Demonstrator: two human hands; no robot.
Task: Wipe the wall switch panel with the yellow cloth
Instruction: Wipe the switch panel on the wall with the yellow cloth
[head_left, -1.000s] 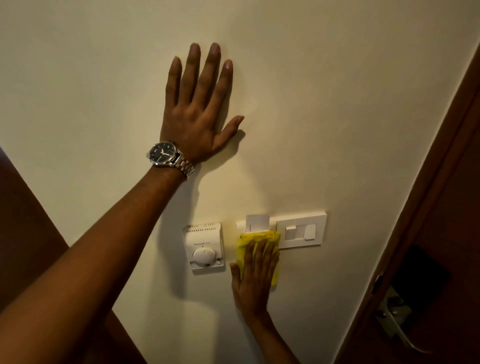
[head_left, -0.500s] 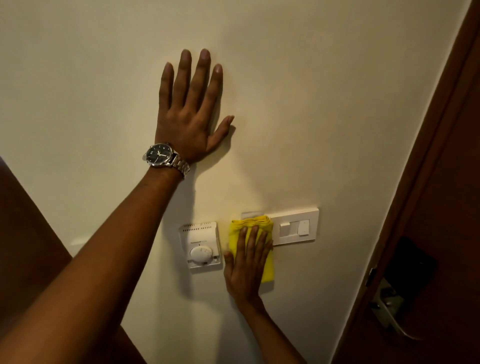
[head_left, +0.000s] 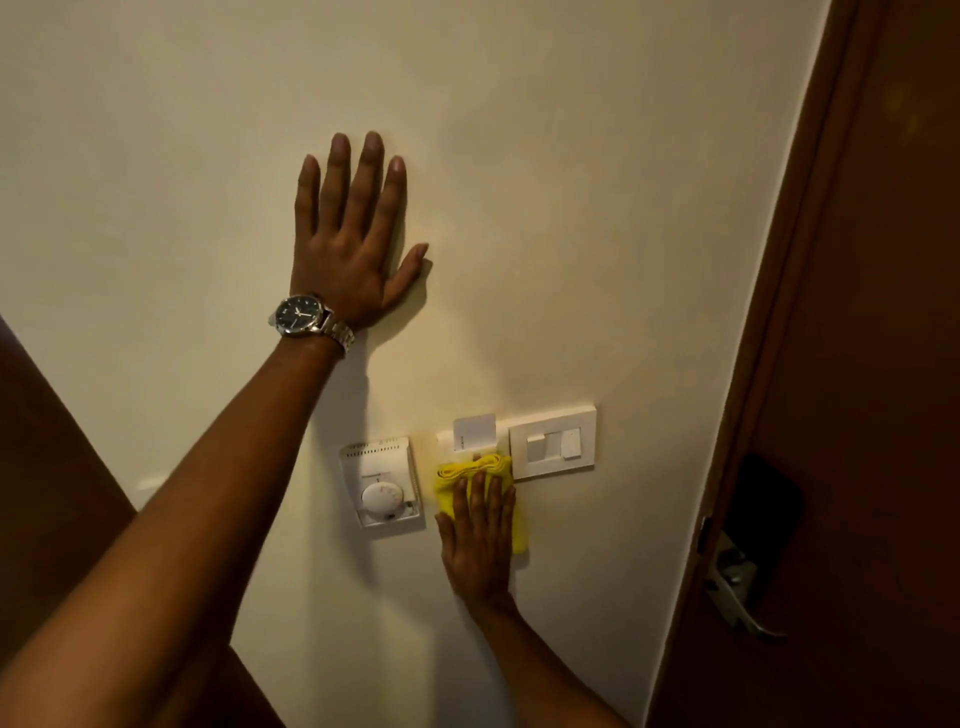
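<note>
A white wall switch panel (head_left: 551, 443) with two rockers is fixed low on the cream wall. At its left end a white key card (head_left: 474, 433) stands in a slot. My right hand (head_left: 480, 540) presses a folded yellow cloth (head_left: 470, 470) flat against the wall, over the lower left end of the panel below the card; its fingers cover most of the cloth. My left hand (head_left: 353, 244), with a metal wristwatch, lies flat on the bare wall above, fingers spread, holding nothing.
A white dial thermostat (head_left: 382, 483) sits just left of the cloth. A brown wooden door (head_left: 857, 364) with a black lock plate and metal lever handle (head_left: 740, 592) stands at the right. Dark brown woodwork (head_left: 47, 467) fills the lower left.
My right hand has slid the cloth downward from the panel's top edge, uncovering the key card. My left hand stays flat on the wall.
</note>
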